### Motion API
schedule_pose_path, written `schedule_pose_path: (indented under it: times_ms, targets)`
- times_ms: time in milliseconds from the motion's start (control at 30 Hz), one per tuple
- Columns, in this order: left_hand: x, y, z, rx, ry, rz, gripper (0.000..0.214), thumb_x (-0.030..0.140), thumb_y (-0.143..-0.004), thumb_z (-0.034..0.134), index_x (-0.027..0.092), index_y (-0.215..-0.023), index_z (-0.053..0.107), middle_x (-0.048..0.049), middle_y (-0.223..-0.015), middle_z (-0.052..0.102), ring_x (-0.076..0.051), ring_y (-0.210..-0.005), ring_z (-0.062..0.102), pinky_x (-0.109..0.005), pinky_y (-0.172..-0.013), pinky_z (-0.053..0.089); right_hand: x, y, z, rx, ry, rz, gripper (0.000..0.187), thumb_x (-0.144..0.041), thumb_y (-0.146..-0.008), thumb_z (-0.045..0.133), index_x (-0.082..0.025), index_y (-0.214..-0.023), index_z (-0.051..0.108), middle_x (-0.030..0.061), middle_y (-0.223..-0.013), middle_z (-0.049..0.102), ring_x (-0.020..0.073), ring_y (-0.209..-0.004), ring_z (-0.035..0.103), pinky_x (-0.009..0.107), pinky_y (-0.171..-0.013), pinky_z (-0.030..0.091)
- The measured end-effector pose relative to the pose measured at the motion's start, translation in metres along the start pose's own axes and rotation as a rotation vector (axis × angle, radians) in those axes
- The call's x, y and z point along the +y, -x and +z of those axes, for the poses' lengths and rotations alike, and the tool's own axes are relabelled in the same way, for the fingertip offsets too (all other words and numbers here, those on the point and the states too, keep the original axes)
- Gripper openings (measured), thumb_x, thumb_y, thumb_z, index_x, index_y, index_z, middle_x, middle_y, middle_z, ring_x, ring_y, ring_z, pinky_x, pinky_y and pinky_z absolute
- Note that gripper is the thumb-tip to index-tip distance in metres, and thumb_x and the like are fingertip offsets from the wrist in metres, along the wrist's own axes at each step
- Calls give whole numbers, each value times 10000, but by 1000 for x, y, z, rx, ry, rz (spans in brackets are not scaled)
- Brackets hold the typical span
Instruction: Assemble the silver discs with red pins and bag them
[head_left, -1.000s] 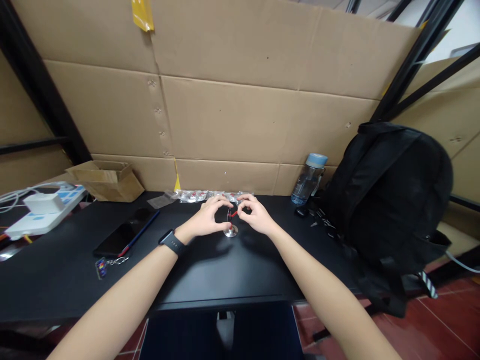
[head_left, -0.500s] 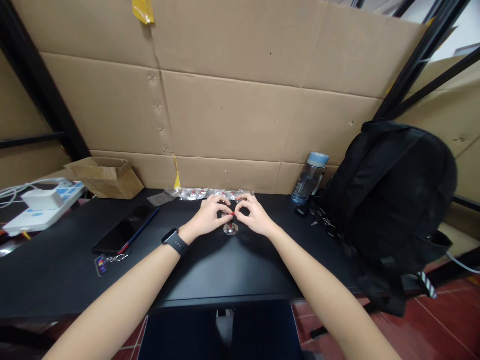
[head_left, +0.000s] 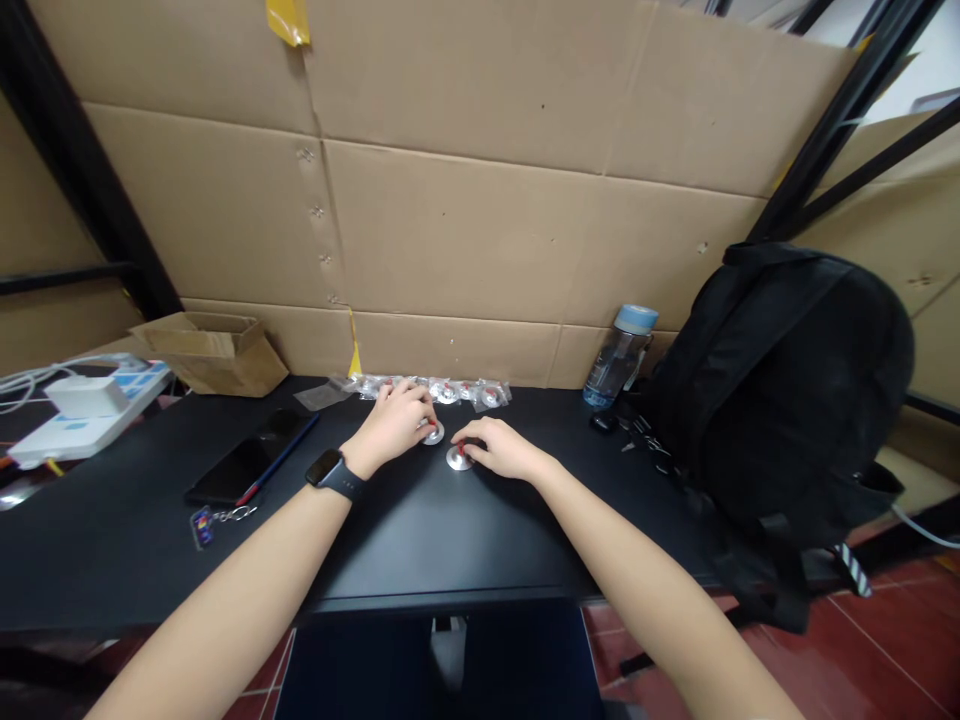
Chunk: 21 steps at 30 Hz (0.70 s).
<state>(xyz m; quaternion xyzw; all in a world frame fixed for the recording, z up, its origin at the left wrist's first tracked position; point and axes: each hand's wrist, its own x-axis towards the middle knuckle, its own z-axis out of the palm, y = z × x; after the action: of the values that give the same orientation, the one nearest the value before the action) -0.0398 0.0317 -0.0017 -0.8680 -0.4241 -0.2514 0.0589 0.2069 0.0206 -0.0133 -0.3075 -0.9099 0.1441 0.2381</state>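
Note:
Two small finger cymbals, round silver discs with red straps at their centres, are on the black table in front of me. My left hand [head_left: 397,420], wearing a dark watch, pinches the red strap of the left cymbal [head_left: 435,436], partly hiding it under the fingers. My right hand [head_left: 496,447] has thumb and fingertips closed on the red strap of the right cymbal [head_left: 457,461], which sits a little nearer to me. Behind my hands lies a row of clear plastic packets [head_left: 487,394] with more silver and red pieces inside.
To the left are a phone [head_left: 259,455] with a pen, a keyring charm [head_left: 202,527], a cardboard box [head_left: 225,360] and a white power strip [head_left: 82,425]. A water bottle [head_left: 619,358], keys [head_left: 634,430] and a black backpack [head_left: 787,400] stand at the right. Cardboard walls the back.
My hands, together at a red strap before, have moved apart. The left went left with one cymbal; the right came down onto the other. More packets are uncovered behind.

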Motion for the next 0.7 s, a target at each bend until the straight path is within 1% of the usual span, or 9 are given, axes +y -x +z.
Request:
schedule_pose_path:
  times_ms: [100, 267, 367, 533, 700]
  targets:
    - [0, 2, 2, -19, -11, 5, 94, 241, -849, 690, 255, -781, 754, -71, -1033, 670, -323, -1180, 469, -519, -1035, 280, 0, 0, -1, -10, 33, -26, 210, -169, -916, 618, -235, -1065, 750, 60, -1006, 725, 205, -943, 651, 342, -905, 482]
    - [6, 5, -1, -56, -60, -8, 141, 191, -835, 692, 231, -703, 722, -77, -969, 674, -331, -1149, 488, -529, -1018, 296, 2, 1, -4, -35, 63, -10, 214, -243, -947, 616, -263, -1111, 750, 61, -992, 687, 204, -941, 633, 336, -893, 478]
    - [9, 5, -1, -48, -84, -8, 171, 166, -833, 676, 218, -671, 704, -92, -961, 672, -347, -1138, 492, -551, -1011, 300, 3, 2, -4, -59, 89, -6, 171, -229, -931, 639, -266, -1035, 770, 55, -966, 666, 204, -938, 619, 324, -873, 476]
    - [10, 5, 4, -9, -35, -16, 236, 249, -883, 619, 220, -667, 710, -127, -922, 669, -362, -1093, 506, -588, -1012, 312, 2, 2, -5, -48, 125, 22, 85, -185, -889, 680, -226, -901, 754, 53, -920, 657, 205, -908, 611, 314, -830, 467]
    - [7, 7, 9, -12, -121, -19, 226, 279, -902, 587, 230, -726, 719, -135, -954, 675, -370, -1113, 506, -570, -977, 359, 4, 5, -10, -39, 121, 49, 74, -154, -847, 711, -207, -797, 721, 44, -869, 651, 194, -854, 606, 303, -788, 458]
